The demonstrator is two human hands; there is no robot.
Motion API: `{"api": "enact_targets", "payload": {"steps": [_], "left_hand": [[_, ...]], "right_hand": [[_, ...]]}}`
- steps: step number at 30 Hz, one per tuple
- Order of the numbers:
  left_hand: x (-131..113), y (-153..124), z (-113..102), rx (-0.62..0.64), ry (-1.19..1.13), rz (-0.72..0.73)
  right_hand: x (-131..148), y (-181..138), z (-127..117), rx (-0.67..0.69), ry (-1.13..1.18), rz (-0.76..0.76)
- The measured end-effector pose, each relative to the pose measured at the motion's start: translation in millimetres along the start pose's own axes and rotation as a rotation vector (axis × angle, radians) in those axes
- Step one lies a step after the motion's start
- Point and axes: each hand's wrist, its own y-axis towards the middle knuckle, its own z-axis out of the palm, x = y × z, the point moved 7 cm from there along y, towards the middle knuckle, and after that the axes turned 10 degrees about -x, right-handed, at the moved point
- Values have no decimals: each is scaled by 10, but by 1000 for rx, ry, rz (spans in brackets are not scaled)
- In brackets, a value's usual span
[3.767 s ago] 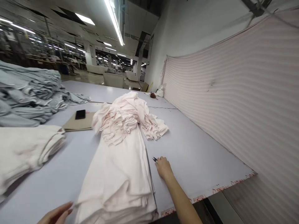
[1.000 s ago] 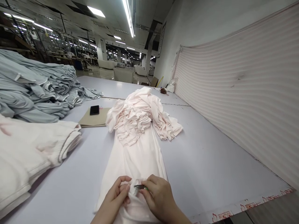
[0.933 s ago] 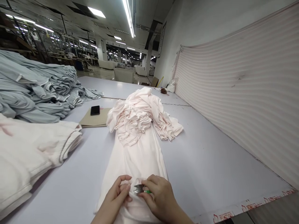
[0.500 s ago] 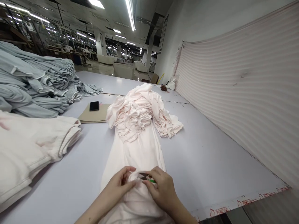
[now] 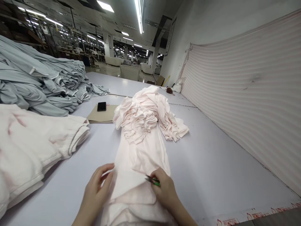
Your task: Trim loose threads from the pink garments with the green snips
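While the pale pink cloth (image 5: 141, 153) lies as a long, soft strip running straight away from me across the tabletop (image 5: 211, 157), its near end falls between my hands. My right hand (image 5: 166, 193) sits on the strip's right edge, grip clamped on small green-handled snips (image 5: 152, 180) whose blades point left over the knit, and my left hand (image 5: 97, 188) rests against the left edge, grip loosely apart. Farther off the strip ends in a ruffled heap (image 5: 145, 116), with a black phone (image 5: 102, 106) on flat tan card (image 5: 100, 116) beside slumped grey-blue garments (image 5: 42, 88).
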Motion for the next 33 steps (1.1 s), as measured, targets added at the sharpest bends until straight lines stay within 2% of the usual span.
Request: {"api": "enact_targets", "payload": {"steps": [1,2,4,6,8,10,12,15,20,22,25,27,33], "left_hand": [[114,-87,-128,-48,87,-10],[223,-182,-197,-45,165,-34],[353,-359,-213,21,226,-48],[365,-485,-148,77,225,-20],[312,-541,-90,72,221,20],[252,-549,-44,49,214,50],[221,-535,-12,30,206,66],[208,-508,14,-1,193,119],[205,-511,95,-8,179,382],[226,-535,137,-14,177,471],[290,-549,168,-62,147,477],[299,-555,182,-76,126,481],[193,-551,147,-97,126,615]], "right_hand": [[-41,58,-57,-39,-41,12],[-60,96,-95,-75,-101,9],[-11,111,-107,-145,-229,-37],[136,53,-41,-192,-283,-116],[325,-38,106,-140,-221,-200],[486,-114,282,-22,-139,-253],[570,-139,430,81,-109,-258],[571,-82,527,117,-77,-215],[531,11,377,13,23,-188],[546,-2,300,13,87,-185],[612,-68,245,57,195,-246],[624,-110,222,41,196,-289],[529,-116,231,7,171,-248]]}}
